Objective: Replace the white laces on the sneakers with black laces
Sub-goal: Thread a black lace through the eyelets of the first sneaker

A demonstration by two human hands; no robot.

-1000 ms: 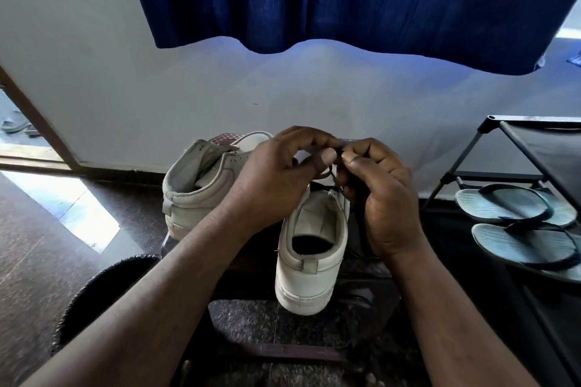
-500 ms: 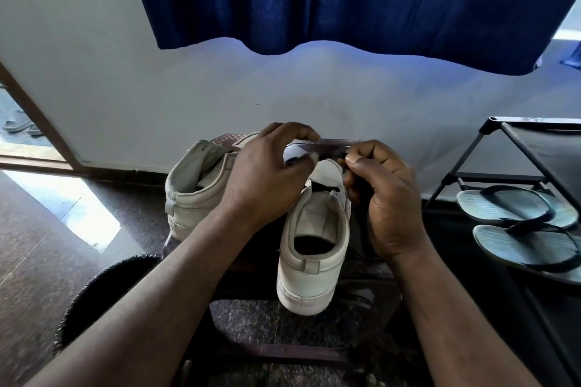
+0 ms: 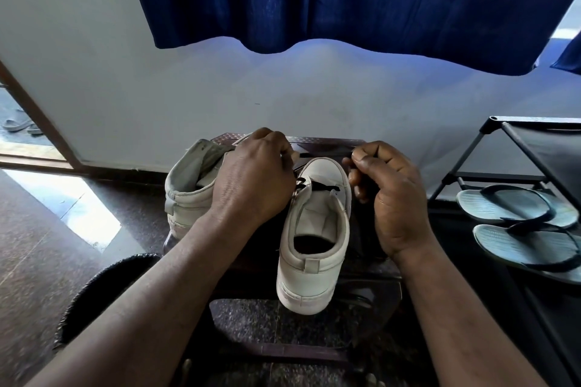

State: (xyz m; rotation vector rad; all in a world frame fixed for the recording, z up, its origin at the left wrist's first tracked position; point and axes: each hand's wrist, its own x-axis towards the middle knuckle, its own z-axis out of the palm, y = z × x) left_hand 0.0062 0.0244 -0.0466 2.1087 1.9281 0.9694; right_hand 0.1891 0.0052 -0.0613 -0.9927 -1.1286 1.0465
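Two white sneakers stand on a dark stool (image 3: pixel 371 302), heels toward me. The right sneaker (image 3: pixel 314 248) has a black lace (image 3: pixel 320 188) threaded through its front eyelets. My left hand (image 3: pixel 254 179) pinches one lace end above the toe. My right hand (image 3: pixel 386 195) pinches the other end to the right of the toe. A stretch of black lace runs taut between both hands over the toe. The left sneaker (image 3: pixel 191 188) sits partly behind my left hand; its laces are hidden.
A black shoe rack (image 3: pixel 515 148) with a pair of grey flip-flops (image 3: pixel 518 223) stands at the right. A white wall and blue curtain (image 3: pixel 345 0) rise behind the stool. A dark round object (image 3: pixel 103 289) lies at lower left on the polished floor.
My hands have moved apart, left hand to the left and right hand to the right, drawing the black lace out straight between them above the toe.
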